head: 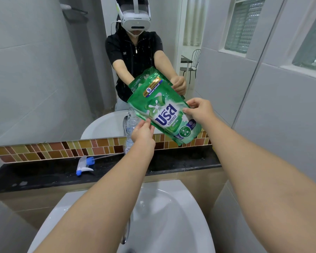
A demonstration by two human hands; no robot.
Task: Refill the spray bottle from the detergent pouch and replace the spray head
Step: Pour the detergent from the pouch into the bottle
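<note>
I hold a green detergent pouch (169,117) in the air in front of the mirror, tilted, above the dark ledge. My left hand (142,132) pinches its lower left edge. My right hand (199,109) pinches its right edge. A clear plastic spray bottle (130,141) stands on the ledge behind my left hand, uncapped and partly hidden by the hand and the pouch. The white and blue spray head (84,165) lies on its side on the ledge to the left, its thin tube pointing right.
A dark stone ledge (181,163) runs under a strip of brown and yellow mosaic tiles (44,149). Below is a white washbasin (171,216) with a chrome tap (127,232). The mirror (44,70) shows a person wearing a headset.
</note>
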